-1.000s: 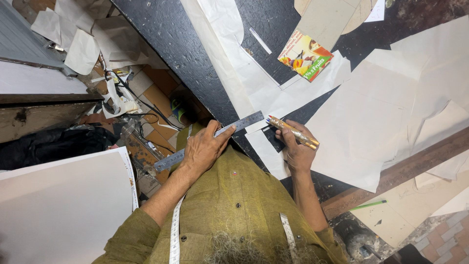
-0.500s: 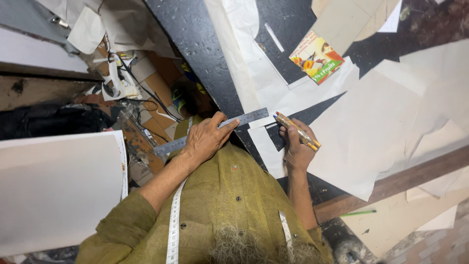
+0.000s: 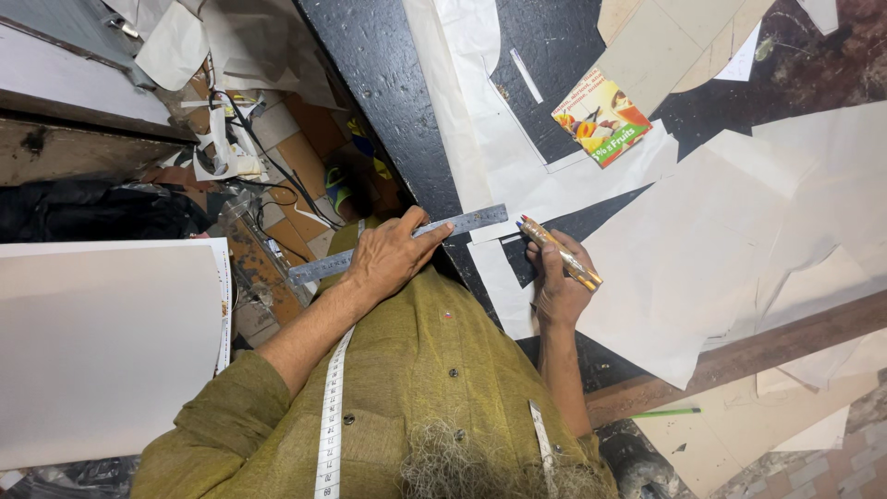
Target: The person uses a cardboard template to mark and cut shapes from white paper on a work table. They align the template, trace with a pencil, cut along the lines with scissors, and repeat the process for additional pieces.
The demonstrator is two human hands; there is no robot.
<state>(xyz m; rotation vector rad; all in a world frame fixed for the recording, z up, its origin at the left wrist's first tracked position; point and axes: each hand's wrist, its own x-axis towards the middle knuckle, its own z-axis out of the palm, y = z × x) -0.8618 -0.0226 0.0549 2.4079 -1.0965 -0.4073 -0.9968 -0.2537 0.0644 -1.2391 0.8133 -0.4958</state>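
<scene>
My left hand [image 3: 390, 256] grips a long steel ruler [image 3: 471, 222] around its middle, and the ruler reaches from the table's edge out over the floor. My right hand [image 3: 557, 282] holds a gold pen [image 3: 560, 253] with a red tip, resting on a small white paper piece [image 3: 494, 277] on the black table [image 3: 388, 83]. Large white and cream paper pattern sheets [image 3: 702, 249] lie to the right of that hand. A white measuring tape [image 3: 330, 416] hangs around my neck over an olive shirt.
A small colourful printed carton [image 3: 601, 115] lies flat on the table further back. A wooden strip [image 3: 739, 356] borders the table's near side with a green pencil [image 3: 667, 412] below it. Left of the table are a white board [image 3: 102, 342], cables and paper scraps on an orange-tiled floor.
The view has shifted slightly and both hands sit a little lower in frame. The ruler and pen stay held in the same grip.
</scene>
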